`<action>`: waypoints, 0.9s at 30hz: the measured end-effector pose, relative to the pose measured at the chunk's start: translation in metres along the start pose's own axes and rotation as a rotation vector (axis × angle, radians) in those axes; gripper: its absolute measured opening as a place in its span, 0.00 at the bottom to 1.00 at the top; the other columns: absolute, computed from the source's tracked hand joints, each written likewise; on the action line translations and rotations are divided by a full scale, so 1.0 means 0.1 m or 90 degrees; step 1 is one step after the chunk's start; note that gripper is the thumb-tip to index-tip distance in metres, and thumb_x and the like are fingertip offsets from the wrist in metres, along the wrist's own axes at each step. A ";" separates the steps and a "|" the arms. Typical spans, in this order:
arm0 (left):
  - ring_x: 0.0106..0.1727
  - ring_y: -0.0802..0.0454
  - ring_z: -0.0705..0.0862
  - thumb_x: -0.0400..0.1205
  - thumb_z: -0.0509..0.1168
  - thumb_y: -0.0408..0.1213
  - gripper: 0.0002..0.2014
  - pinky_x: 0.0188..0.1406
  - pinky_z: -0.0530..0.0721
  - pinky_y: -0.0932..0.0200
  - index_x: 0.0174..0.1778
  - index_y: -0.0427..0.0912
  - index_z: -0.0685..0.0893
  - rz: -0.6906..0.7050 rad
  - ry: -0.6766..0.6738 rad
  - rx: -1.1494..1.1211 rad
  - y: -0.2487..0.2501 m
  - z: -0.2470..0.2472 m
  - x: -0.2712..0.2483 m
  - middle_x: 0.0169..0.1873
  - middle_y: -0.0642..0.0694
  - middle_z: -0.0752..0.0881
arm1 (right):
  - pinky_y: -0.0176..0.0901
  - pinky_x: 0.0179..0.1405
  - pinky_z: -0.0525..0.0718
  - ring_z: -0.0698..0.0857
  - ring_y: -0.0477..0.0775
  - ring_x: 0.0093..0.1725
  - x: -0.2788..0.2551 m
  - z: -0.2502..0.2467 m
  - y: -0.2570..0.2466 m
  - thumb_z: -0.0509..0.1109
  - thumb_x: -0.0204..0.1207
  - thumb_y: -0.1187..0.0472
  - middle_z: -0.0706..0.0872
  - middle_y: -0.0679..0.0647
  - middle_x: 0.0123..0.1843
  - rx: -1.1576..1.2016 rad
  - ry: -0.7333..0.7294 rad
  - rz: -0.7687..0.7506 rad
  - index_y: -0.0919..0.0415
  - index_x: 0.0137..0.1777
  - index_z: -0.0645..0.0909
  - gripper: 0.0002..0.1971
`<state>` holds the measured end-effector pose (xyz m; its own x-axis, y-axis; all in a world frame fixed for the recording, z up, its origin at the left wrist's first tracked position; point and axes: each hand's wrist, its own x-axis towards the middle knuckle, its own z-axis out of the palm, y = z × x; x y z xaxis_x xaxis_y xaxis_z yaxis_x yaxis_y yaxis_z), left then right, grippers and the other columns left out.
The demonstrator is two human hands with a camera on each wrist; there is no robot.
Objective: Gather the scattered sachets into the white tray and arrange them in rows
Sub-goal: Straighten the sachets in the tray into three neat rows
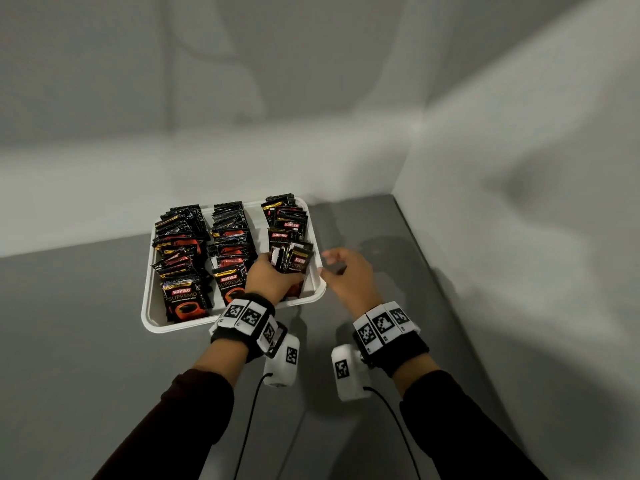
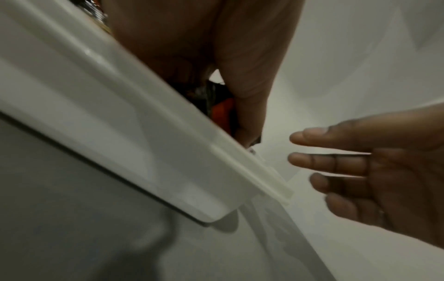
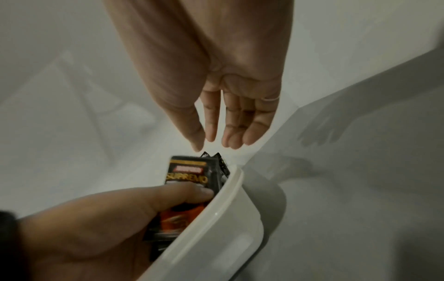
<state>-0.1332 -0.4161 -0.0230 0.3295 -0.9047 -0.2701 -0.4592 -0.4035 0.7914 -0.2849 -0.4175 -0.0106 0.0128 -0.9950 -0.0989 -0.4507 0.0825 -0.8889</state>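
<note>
grey table [image 1: 86,323] bears the white tray [image 1: 152,320], its left and middle rows filled with sachets [image 1: 187,299]. left hand [image 1: 268,277] grips a bundle of sachets [image 1: 292,259] upright in the tray's right row. right hand [image 1: 349,275], fingers loosely spread, holds nothing, just right of the tray.

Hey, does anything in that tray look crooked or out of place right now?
Yes: the left row has sachets lying askew, and the right row's front is just a loose bunch gripped by the left hand.
</note>
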 end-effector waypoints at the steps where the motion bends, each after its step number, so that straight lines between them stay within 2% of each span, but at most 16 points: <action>1: 0.48 0.47 0.86 0.66 0.78 0.33 0.22 0.50 0.84 0.58 0.55 0.37 0.81 0.034 -0.005 -0.053 -0.01 -0.02 -0.04 0.47 0.43 0.88 | 0.42 0.54 0.81 0.82 0.48 0.48 0.02 0.02 -0.03 0.76 0.69 0.64 0.84 0.50 0.51 0.012 -0.019 -0.001 0.58 0.57 0.81 0.17; 3: 0.41 0.58 0.87 0.67 0.78 0.28 0.18 0.41 0.84 0.70 0.50 0.41 0.82 0.098 -0.035 -0.164 -0.02 -0.07 -0.12 0.40 0.50 0.87 | 0.47 0.59 0.81 0.82 0.50 0.53 0.06 0.07 -0.09 0.77 0.68 0.67 0.82 0.51 0.59 0.039 -0.087 0.002 0.58 0.66 0.75 0.26; 4: 0.38 0.64 0.86 0.68 0.76 0.25 0.19 0.36 0.82 0.75 0.51 0.41 0.81 0.122 -0.055 -0.214 -0.03 -0.08 -0.15 0.40 0.52 0.86 | 0.47 0.61 0.80 0.81 0.50 0.56 0.07 0.09 -0.11 0.76 0.68 0.69 0.81 0.53 0.63 0.054 -0.127 0.003 0.59 0.70 0.71 0.30; 6: 0.40 0.69 0.86 0.71 0.71 0.18 0.22 0.37 0.81 0.77 0.59 0.35 0.77 0.145 -0.111 -0.279 -0.06 -0.09 -0.18 0.44 0.51 0.85 | 0.43 0.62 0.79 0.81 0.50 0.59 0.11 0.13 -0.14 0.74 0.69 0.72 0.80 0.55 0.66 0.078 -0.198 -0.007 0.61 0.74 0.66 0.34; 7: 0.43 0.68 0.86 0.72 0.69 0.16 0.23 0.40 0.83 0.74 0.62 0.32 0.74 0.157 -0.145 -0.285 -0.07 -0.10 -0.18 0.46 0.49 0.84 | 0.44 0.63 0.78 0.81 0.51 0.61 0.13 0.15 -0.14 0.73 0.69 0.73 0.80 0.56 0.66 0.075 -0.224 -0.019 0.60 0.74 0.66 0.33; 9: 0.51 0.56 0.85 0.74 0.68 0.19 0.23 0.51 0.85 0.60 0.65 0.28 0.71 0.182 -0.177 -0.207 -0.07 -0.12 -0.15 0.52 0.41 0.83 | 0.49 0.66 0.78 0.80 0.56 0.64 0.16 0.18 -0.14 0.72 0.69 0.74 0.80 0.58 0.66 0.031 -0.253 -0.041 0.59 0.72 0.69 0.31; 10: 0.56 0.48 0.83 0.74 0.70 0.25 0.25 0.57 0.82 0.51 0.66 0.29 0.72 0.200 -0.163 -0.087 -0.08 -0.13 -0.11 0.55 0.37 0.82 | 0.48 0.65 0.78 0.81 0.56 0.64 0.18 0.18 -0.13 0.72 0.69 0.74 0.81 0.58 0.64 -0.010 -0.257 -0.064 0.59 0.69 0.71 0.28; 11: 0.60 0.43 0.80 0.75 0.72 0.32 0.26 0.62 0.78 0.47 0.67 0.32 0.72 0.217 -0.143 0.061 -0.11 -0.13 -0.06 0.59 0.36 0.80 | 0.44 0.62 0.78 0.81 0.55 0.62 0.21 0.19 -0.13 0.72 0.69 0.74 0.82 0.57 0.62 -0.059 -0.254 -0.098 0.60 0.67 0.73 0.26; 12: 0.63 0.40 0.76 0.75 0.72 0.38 0.28 0.64 0.74 0.47 0.68 0.35 0.72 0.219 -0.129 0.186 -0.13 -0.13 -0.01 0.62 0.36 0.78 | 0.40 0.57 0.76 0.81 0.55 0.60 0.23 0.20 -0.13 0.71 0.69 0.74 0.82 0.57 0.60 -0.109 -0.251 -0.136 0.61 0.64 0.74 0.24; 14: 0.65 0.40 0.72 0.74 0.71 0.45 0.30 0.65 0.70 0.50 0.70 0.38 0.70 0.196 -0.135 0.298 -0.13 -0.16 0.03 0.64 0.39 0.75 | 0.38 0.53 0.74 0.82 0.55 0.56 0.26 0.21 -0.13 0.70 0.69 0.74 0.83 0.58 0.56 -0.162 -0.253 -0.196 0.63 0.61 0.75 0.21; 17: 0.65 0.40 0.73 0.73 0.72 0.41 0.30 0.66 0.72 0.51 0.68 0.36 0.70 0.176 -0.184 0.277 -0.15 -0.16 0.08 0.63 0.37 0.75 | 0.47 0.59 0.79 0.82 0.55 0.55 0.27 0.23 -0.13 0.70 0.69 0.72 0.83 0.57 0.56 -0.197 -0.256 -0.227 0.60 0.61 0.75 0.21; 19: 0.63 0.39 0.78 0.72 0.73 0.35 0.27 0.65 0.75 0.47 0.66 0.34 0.73 0.187 -0.199 0.207 -0.14 -0.16 0.08 0.60 0.35 0.80 | 0.47 0.66 0.73 0.81 0.54 0.60 0.26 0.25 -0.11 0.73 0.68 0.65 0.83 0.53 0.60 -0.259 -0.249 -0.242 0.55 0.66 0.73 0.25; 22: 0.61 0.42 0.81 0.71 0.74 0.31 0.27 0.65 0.78 0.47 0.65 0.34 0.74 0.184 -0.190 0.136 -0.13 -0.12 0.06 0.58 0.36 0.82 | 0.52 0.68 0.62 0.79 0.51 0.64 0.27 0.27 -0.11 0.74 0.67 0.59 0.82 0.48 0.64 -0.329 -0.235 -0.260 0.51 0.68 0.71 0.29; 24: 0.60 0.43 0.82 0.68 0.76 0.31 0.29 0.64 0.79 0.50 0.64 0.34 0.75 0.173 -0.181 0.126 -0.10 -0.10 0.03 0.57 0.38 0.83 | 0.53 0.69 0.61 0.80 0.51 0.62 0.30 0.26 -0.13 0.73 0.67 0.59 0.83 0.48 0.62 -0.324 -0.237 -0.248 0.51 0.66 0.72 0.26; 27: 0.59 0.44 0.82 0.68 0.76 0.31 0.31 0.62 0.80 0.52 0.66 0.34 0.73 0.166 -0.231 0.175 -0.05 -0.20 0.05 0.57 0.40 0.83 | 0.53 0.71 0.60 0.83 0.50 0.56 0.35 0.24 -0.12 0.75 0.67 0.58 0.86 0.46 0.55 -0.311 -0.249 -0.244 0.51 0.61 0.74 0.23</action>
<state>-0.1129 -0.4159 -0.0176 -0.1093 -0.9496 -0.2937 -0.7037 -0.1348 0.6976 -0.2576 -0.4516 -0.0137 0.5266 -0.8484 -0.0545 -0.6953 -0.3929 -0.6018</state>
